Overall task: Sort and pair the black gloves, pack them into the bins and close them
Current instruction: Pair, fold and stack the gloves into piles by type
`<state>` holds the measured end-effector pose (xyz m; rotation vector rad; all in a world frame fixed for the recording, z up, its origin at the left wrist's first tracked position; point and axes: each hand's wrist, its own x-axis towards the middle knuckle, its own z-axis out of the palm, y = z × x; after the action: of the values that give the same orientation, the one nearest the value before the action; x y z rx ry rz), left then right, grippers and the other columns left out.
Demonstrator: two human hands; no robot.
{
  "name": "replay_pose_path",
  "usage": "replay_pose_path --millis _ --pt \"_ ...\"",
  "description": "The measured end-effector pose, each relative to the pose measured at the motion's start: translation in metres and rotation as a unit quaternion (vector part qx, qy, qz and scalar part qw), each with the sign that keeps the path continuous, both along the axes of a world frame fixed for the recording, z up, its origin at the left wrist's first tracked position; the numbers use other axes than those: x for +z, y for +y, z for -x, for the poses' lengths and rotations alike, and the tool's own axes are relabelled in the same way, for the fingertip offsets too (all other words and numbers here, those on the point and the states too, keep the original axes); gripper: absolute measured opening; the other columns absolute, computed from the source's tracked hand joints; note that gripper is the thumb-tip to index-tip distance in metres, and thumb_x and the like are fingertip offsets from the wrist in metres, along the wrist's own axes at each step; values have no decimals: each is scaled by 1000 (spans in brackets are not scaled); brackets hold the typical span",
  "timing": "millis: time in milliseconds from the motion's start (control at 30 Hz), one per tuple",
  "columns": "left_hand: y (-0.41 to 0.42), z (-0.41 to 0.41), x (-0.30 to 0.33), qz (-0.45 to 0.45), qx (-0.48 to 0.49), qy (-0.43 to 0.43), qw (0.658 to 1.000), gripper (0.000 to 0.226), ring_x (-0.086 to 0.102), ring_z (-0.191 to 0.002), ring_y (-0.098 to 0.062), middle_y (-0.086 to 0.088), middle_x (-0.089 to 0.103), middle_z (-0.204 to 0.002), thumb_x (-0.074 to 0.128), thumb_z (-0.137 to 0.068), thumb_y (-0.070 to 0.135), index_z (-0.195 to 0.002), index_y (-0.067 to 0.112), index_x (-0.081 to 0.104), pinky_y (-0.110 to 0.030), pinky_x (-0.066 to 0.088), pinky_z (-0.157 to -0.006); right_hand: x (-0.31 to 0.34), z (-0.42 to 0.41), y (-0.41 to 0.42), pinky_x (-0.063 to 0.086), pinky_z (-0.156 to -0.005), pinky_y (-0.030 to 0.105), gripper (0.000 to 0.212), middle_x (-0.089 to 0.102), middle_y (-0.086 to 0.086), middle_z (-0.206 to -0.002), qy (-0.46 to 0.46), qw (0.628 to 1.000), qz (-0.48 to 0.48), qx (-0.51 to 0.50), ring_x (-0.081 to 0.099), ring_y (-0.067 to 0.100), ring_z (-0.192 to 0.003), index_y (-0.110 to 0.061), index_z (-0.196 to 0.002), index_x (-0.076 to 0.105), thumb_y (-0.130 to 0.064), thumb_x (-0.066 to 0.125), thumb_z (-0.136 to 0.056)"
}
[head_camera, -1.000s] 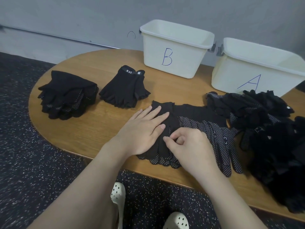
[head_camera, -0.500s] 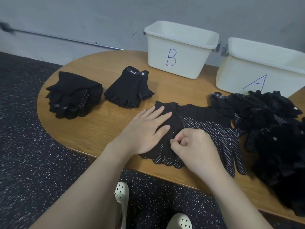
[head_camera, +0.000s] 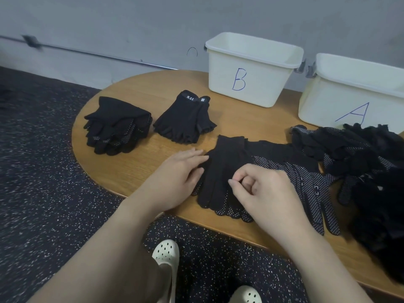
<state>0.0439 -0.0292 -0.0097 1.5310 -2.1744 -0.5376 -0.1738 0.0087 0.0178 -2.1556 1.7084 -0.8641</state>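
Observation:
A black glove [head_camera: 220,169] lies flat on a white-dotted glove [head_camera: 306,182] at the table's front edge. My left hand [head_camera: 177,180] rests at the top glove's left side, fingers fairly straight, touching its edge. My right hand [head_camera: 264,193] is curled over the glove's fingers, thumb and forefinger pinched together; whether fabric is between them I cannot tell. A stack of dotted gloves [head_camera: 118,125] and a stack of fingerless gloves [head_camera: 188,119] sit to the left. An unsorted black pile [head_camera: 371,171] fills the right. White bins B [head_camera: 251,71] and A [head_camera: 354,92] stand open at the back.
The oval wooden table [head_camera: 135,162] ends close in front of me; dark speckled floor lies below and to the left. My feet in white clogs [head_camera: 166,254] show under the table edge. A grey wall with a rail runs behind the bins.
My left hand has slid off the glove to its left edge. The right hand's fingers have curled tighter over the glove. The camera has shifted slightly.

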Motion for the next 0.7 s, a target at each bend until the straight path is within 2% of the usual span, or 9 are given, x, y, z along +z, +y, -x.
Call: replay_pose_path --millis 100,233,367,500,600,700 --pt "6 -2 -3 11 -10 -20 1000 48 21 -155 -8 3 36 -165 52 -108 28 -155 22 46 -27 11 -128 -4 -9 -4 51 -60 27 26 60 -21 -55 44 997 -59 -10 57 5 -54 -33 -69 64 -47 69 -91" --pt "7 0 -6 23 -16 -53 998 52 18 -157 -9 4 30 -168 46 -109 33 -159 24 38 -29 6 -129 -5 -18 -11 54 -65 30 33 63 -15 -52 74 990 -111 -50 63 6 -66 -35 -64 60 -58 70 -86" --pt "6 -1 -7 22 -20 -63 998 52 15 -157 -8 5 27 -169 42 -110 35 -160 25 34 -25 3 -128 -3 -19 -15 43 -56 25 30 61 -18 -47 60 985 -154 -43 58 2 -51 -34 -63 62 -47 71 -89" --pt "5 -3 -7 20 -20 -49 998 48 14 -157 -5 7 27 -169 38 -112 31 -160 26 35 -23 2 -128 0 -13 -15 38 -55 24 25 52 -12 -38 -14 981 -191 -21 48 3 -36 -27 -70 68 -34 70 -94" --pt "5 -4 -7 18 -21 -47 999 47 14 -157 -5 8 27 -169 36 -112 29 -159 26 36 -22 2 -127 1 -10 -13 38 -54 24 24 51 -12 -37 -23 981 -191 -18 47 4 -35 -25 -70 67 -31 71 -93" --pt "5 -4 -6 14 -22 -43 999 48 14 -157 -5 8 27 -169 36 -112 30 -160 27 35 -23 2 -128 0 -12 -12 42 -55 26 24 56 -14 -42 7 984 -176 -11 52 2 -41 -26 -69 65 -29 73 -92"
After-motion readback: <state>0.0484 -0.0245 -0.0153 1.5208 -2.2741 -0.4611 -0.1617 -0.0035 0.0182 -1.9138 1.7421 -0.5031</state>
